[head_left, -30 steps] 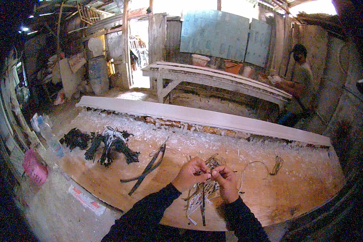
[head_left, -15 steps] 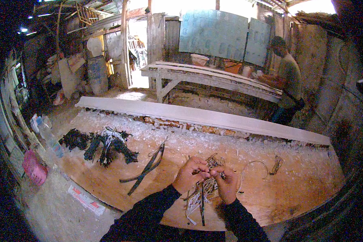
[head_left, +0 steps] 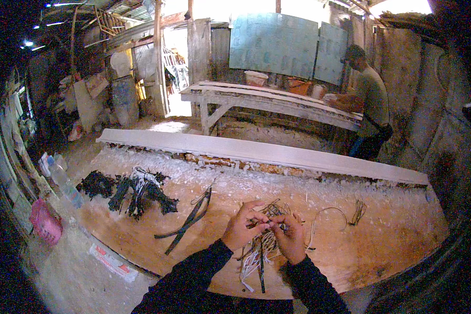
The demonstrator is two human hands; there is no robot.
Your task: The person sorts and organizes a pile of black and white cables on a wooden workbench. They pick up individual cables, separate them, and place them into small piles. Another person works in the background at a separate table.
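Observation:
My left hand and my right hand meet at the fingertips over the wooden table, both closed in a pinch. From between them a narrow dark strip runs down toward the near table edge; the part in my fingers is too small to make out. Under and around the hands lies a loose tangle of pale and dark cords. Left of my left hand, a longer black strap lies crossed over itself. Farther left are bundles of black strips, some with white strings.
A long white plaster-like moulding spans the table's far side, with white crumbs before it. Right of my hands lies a small cord bundle. A plastic bottle and a pink bag are at left. A person stands at the far bench.
My fingers have shifted slightly, with the fingertips still pressed together. The view has moved a little. At the far bench, the person's arms have changed position slightly.

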